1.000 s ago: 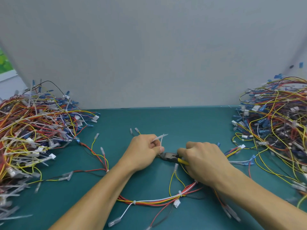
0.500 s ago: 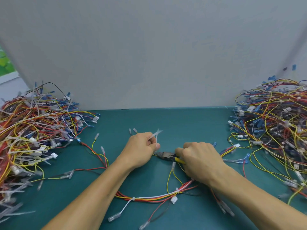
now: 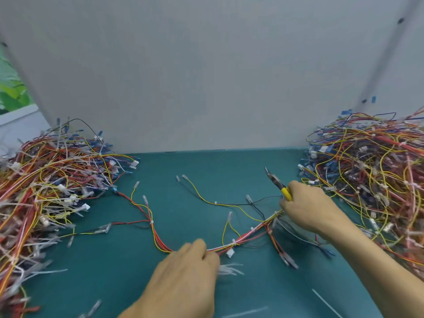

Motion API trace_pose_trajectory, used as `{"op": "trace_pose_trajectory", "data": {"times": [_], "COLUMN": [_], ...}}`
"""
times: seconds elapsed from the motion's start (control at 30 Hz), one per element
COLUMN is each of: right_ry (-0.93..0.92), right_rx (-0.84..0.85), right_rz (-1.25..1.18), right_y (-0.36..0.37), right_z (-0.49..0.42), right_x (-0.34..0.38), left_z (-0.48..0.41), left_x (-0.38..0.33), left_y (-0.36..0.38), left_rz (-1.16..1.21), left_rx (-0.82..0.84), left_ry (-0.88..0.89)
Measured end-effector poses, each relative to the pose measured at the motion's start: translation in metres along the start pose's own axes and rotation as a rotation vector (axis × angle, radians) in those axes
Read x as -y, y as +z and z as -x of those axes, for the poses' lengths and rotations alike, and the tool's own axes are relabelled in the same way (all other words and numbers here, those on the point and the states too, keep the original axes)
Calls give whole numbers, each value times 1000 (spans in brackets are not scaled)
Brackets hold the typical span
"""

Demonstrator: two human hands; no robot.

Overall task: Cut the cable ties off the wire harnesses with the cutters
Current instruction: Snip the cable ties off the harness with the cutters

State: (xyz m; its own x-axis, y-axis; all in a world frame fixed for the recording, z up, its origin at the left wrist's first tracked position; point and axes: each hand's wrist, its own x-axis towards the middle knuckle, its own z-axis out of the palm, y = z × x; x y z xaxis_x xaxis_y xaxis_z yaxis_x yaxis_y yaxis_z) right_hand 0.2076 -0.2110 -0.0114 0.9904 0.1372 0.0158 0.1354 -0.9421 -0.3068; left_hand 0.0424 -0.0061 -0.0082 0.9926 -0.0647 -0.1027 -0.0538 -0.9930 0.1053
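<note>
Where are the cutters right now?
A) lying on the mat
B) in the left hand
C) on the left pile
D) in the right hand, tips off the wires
D: the right hand grips the yellow-handled cutters, tips over bare mat, clear of the wire harness.

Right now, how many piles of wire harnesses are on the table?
2. Left pile at the left edge of the table, right pile at its right edge; both run off frame, so more may be hidden.

open mat (image 3: pixel 229 165) back centre, left pile (image 3: pixel 50 187) and right pile (image 3: pixel 371 177) block sides, harness (image 3: pixel 251 231) sprawled across middle, wall (image 3: pixel 206 88) behind
</note>
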Motion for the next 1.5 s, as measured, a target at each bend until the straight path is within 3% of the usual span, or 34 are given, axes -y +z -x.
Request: {"op": "trace_pose_trajectory", "data": {"times": [0.07, 0.2, 0.27, 0.3, 0.33, 0.4, 0.47, 0.57, 0.67, 0.77, 0.9, 1.03, 1.13, 1.2, 1.27, 1.33, 1.5], "right_ry": [74, 140, 144, 145, 147, 152, 157, 165, 177, 188, 190, 174, 113, 69, 29, 35, 148], "right_rx": [12, 72, 75, 73, 69, 61, 38, 1, 21, 28, 57, 27, -150, -232, -233, -201, -180], "right_rz": [-35, -22, -10, -6, -3, 12, 40, 78, 120, 130, 70, -183, -441, -675, -928, -1124, -1489], "right_y": [-1, 2, 6, 7, 9, 11, 13, 15, 19, 20, 22, 25, 16, 3, -10, -17, -22], "right_z": [4, 13, 15, 15, 14, 12, 9, 6, 2, -2, -4, -3, -6, -8, -8, -7, -13], "right_x": [-6, -11, -10, -9, -8, -5, -2, 6, 17, 28, 34, 33, 32, 32, 34, 35, 35], "left_z": [8, 16, 22, 26, 28, 32, 32, 12, -17, -39, -49, -52, -56, -62, -69, -75, -88], "left_x": [-10, -11, -6, -6, -9, -4, 5, 42, 68, 79, 84, 86, 90, 91, 87, 86, 95], "left_y": [10, 10, 15, 16, 11, 8, -6, -10, -13, 2, 16, 16, 8, 1, -10, -25, -44], "left_rz": [-89, -92, -32, -90, -145, -84, 36, 100, 80, 110, 156, 256, 370, 678, 1126, 1415, 1636], "left_rx": [101, 24, 239, 248, 204, -59, -197, -257, -210, -78, -105, -217, -353, -464, -565, -658, -771], "left_ry": [-36, -39, 16, 62, 55, 83, -42, -357, -581, -689, -697, -629, -594, -558, -457, -341, -225]}}
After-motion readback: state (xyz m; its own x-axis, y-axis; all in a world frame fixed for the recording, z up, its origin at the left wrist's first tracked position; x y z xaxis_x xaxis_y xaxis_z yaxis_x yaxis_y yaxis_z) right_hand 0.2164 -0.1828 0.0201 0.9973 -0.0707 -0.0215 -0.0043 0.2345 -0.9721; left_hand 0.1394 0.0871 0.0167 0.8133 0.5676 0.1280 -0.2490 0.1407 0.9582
